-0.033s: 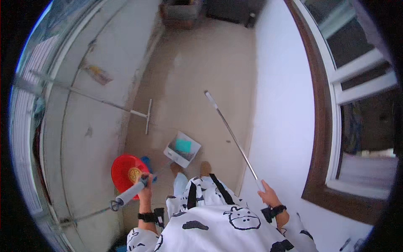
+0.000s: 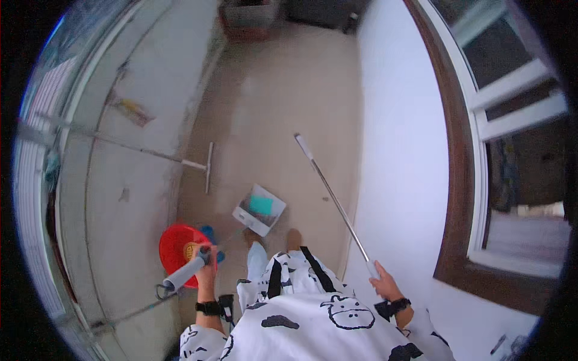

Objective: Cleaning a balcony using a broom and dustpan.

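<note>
My left hand (image 2: 206, 260) is closed around the grey handle (image 2: 185, 272) of what looks like a long-handled dustpan. Its white box-shaped pan (image 2: 252, 222), with a teal patch inside, is just ahead of my feet. A thin shaft, partly blurred, runs between the two. In my right hand (image 2: 386, 283) is the near grip of a slim metal pole (image 2: 336, 206), fingers wrapped round it. The pole slants away forward and left, ending in a pale grip (image 2: 303, 145); no head shows on it. Below my left hand lies a red basin (image 2: 174, 246) with a gold emblem.
A T-shaped squeegee (image 2: 209, 168) on a long pole reaches out from the left wall (image 2: 144, 180). Something blue (image 2: 209, 232) sits beside the basin. The white right wall (image 2: 403, 150) holds a brown-framed window (image 2: 454, 198). Boxes (image 2: 250, 21) stand at the far end.
The view has shifted slightly, and the dustpan handle has tilted a little in my left hand. Both hands keep their holds.
</note>
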The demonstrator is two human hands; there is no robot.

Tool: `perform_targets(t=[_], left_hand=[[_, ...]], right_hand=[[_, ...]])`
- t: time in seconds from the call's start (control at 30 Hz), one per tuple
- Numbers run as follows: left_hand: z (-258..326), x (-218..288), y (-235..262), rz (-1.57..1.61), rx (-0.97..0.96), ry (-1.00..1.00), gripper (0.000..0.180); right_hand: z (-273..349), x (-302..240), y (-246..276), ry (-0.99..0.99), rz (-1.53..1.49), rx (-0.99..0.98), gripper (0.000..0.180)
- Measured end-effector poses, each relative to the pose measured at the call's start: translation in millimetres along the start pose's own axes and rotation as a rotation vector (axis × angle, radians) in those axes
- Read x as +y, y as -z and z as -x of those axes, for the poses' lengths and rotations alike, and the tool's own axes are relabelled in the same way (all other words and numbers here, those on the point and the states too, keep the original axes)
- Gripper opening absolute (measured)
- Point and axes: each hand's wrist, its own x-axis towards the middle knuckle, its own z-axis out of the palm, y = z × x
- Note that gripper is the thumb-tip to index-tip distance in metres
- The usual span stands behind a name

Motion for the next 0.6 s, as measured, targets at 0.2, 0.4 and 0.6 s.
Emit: perform_targets(t=[0.2,0.4,0.6], left_hand=[[-99,31,-46,-0.199,-0.234,-0.134,0.009],[-150,50,-83,-0.342,-0.381,-0.188,0.008],[-173,51,-86,-0.339,-0.387,-0.278,0.01]], right_hand=[[124,-25,-62,-0.29,-0.53,-0.003,0.069],[121,-81,-93,-0.432,-0.654,0.067,0.054],[21,-104,-113,-0.284,-1.249,-0.082,0.029]])
